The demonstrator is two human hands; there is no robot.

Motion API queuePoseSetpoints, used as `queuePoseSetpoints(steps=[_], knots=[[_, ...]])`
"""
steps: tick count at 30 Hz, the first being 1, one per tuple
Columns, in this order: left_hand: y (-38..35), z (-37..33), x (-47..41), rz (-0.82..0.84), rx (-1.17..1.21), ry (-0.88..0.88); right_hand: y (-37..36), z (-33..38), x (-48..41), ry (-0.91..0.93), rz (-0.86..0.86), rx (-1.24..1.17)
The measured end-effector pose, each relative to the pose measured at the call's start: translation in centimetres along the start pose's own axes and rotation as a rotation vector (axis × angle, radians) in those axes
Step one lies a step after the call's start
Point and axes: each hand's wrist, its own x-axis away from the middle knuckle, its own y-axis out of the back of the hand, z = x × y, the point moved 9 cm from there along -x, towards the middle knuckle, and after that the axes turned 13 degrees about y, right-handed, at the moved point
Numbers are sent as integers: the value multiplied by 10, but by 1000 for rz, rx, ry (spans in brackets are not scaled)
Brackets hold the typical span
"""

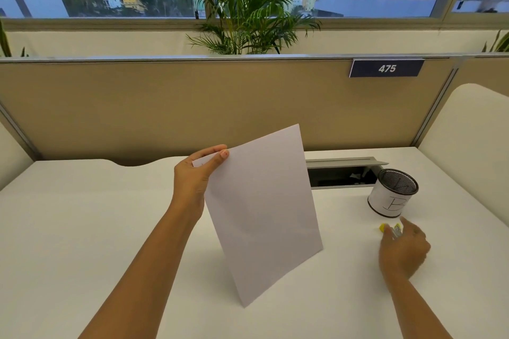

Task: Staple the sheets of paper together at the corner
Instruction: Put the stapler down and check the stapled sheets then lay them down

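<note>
Left hand pinches the white rectangular paper sheets at their top left corner, thumb on the near face, fingers behind. Sheets stand near upright, tilted, lower edge resting on or just above the white table; can't tell if it touches. How many sheets are in the stack isn't readable from this angle

Right hand is out to the right, palm down, fingers spread and reaching onto the small yellow-and-grey stapler lying on the table. Fingertips overlap the stapler, but can't tell if they've closed on it; motion blur there

Black mesh cylindrical pen cup with a white paper wrap marked "B" sits just beyond the stapler, apart from the hand. Grey cable tray slot with its lid raised is set into the table behind the sheets. Beige fabric partition backs the table, with a dark blue plate reading 475 on its top right. Green palm plant stands behind it at the window
</note>
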Motion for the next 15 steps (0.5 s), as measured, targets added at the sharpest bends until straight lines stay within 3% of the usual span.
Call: queuePoseSetpoints(steps=[3, 5, 9, 11, 15], knots=[[-2, -7, 8, 28, -11, -11, -3, 62, 6, 147, 45, -404], [-3, -12, 14, 49, -8, -9, -16, 110, 17, 186, 270, -644], [-8, -25, 25, 97, -12, 1, -29, 172, 37, 246, 641, -810], [-10, -34, 31, 123, -11, -3, -27, 184, 41, 208, 690, -903], [-13, -55, 44, 175, 36, -38, -8, 193, 43, 142, 579, -1037]])
